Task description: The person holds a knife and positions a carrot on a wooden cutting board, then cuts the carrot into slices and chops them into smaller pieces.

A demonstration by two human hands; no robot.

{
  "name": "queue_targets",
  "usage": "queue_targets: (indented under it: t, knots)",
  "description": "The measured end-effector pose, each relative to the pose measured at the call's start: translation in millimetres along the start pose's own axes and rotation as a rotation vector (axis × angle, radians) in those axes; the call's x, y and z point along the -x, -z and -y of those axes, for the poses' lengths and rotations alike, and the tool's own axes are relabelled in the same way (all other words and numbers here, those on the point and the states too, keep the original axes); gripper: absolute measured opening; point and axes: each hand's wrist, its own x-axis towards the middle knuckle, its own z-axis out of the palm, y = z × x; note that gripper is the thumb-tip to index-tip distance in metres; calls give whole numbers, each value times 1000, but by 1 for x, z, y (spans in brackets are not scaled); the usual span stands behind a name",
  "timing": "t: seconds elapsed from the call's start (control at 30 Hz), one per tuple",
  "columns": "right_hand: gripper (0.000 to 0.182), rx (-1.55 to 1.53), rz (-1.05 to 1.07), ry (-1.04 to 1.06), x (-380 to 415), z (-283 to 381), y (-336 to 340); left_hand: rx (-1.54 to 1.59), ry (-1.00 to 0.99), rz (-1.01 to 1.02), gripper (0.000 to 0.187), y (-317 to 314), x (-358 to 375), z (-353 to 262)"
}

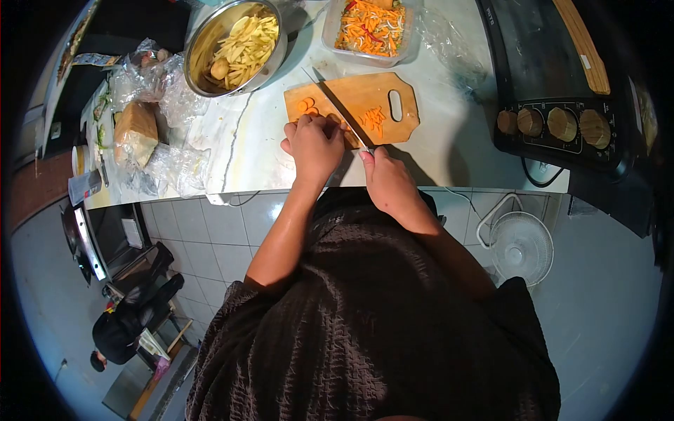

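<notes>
A wooden cutting board [351, 88] lies near the counter's front edge. My right hand [386, 175] is closed round the handle of a kitchen knife [340, 107], whose blade slants across the board to the upper left. Left of the blade, my left hand [314, 146] rests over the board with bent fingers pressed down on carrot slices, partly hidden beneath them. More carrot slices [306, 105] show just beyond those fingers. Thin carrot strips [373, 121] form a small pile on the blade's right side, near the board's handle hole.
A steel bowl [194, 67] of cut potato strips stands at the back left, near a plastic tub [337, 55] of shredded vegetables. Plastic bags [179, 105] and a brown package [136, 131] lie left. A black oven [540, 84] stands right. Another person [123, 330] is at lower left.
</notes>
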Motion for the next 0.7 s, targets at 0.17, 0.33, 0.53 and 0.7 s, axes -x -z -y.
queue_targets:
  t: [0.17,0.33,0.53,0.7]
  knots:
    - [39,4,-59,-12,5,-5,-6,-20,1,2,18,1,1,-2]
    - [38,42,-81,-17,12,-10,1,-36,19,11,19,4,3,-4]
    - [37,16,-95,16,11,-10,-1,-60,20,23,20,7,4,-6]
    - [37,16,-96,54,13,-6,-3,-47,13,24,20,5,4,-4]
